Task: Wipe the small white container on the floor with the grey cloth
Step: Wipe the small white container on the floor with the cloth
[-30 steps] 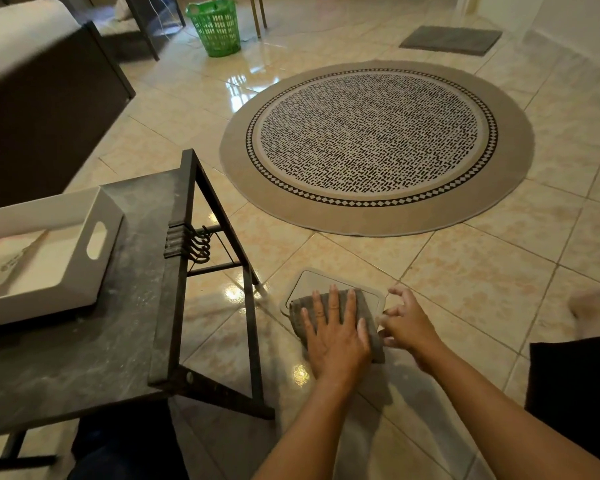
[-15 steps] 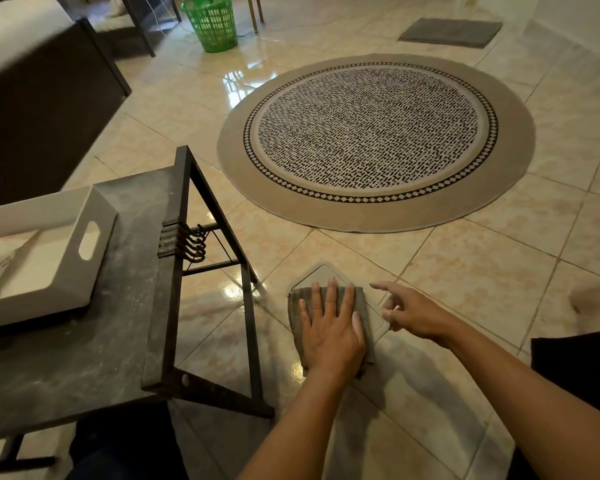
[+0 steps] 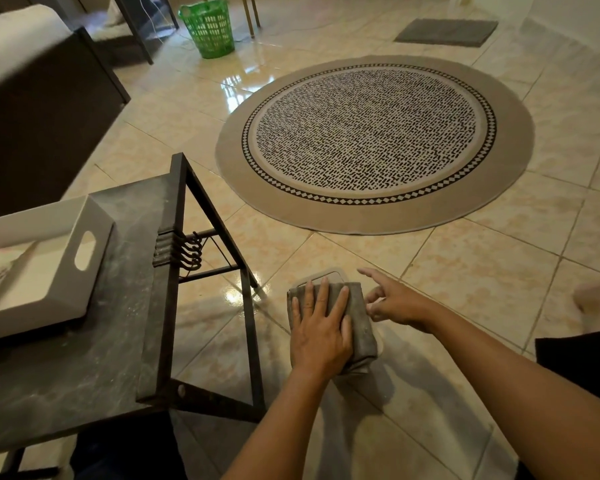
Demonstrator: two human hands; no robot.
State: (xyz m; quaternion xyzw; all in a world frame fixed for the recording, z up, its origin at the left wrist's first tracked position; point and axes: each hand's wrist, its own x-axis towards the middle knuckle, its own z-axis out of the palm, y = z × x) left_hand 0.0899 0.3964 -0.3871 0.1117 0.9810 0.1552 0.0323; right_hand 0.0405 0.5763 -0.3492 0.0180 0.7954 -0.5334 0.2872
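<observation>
L hand [image 3: 321,329] flat, fingers spread | R hand [image 3: 394,301] loose, fingers apart

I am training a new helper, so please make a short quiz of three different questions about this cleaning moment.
1. True or false: the left hand presses flat on the grey cloth.
2. What lies under the cloth?
3. The right hand is: A) on the white tray B) beside the cloth, fingers spread C) on the round rug

Key: 1 true; 2 the small white container; 3 B.
</observation>
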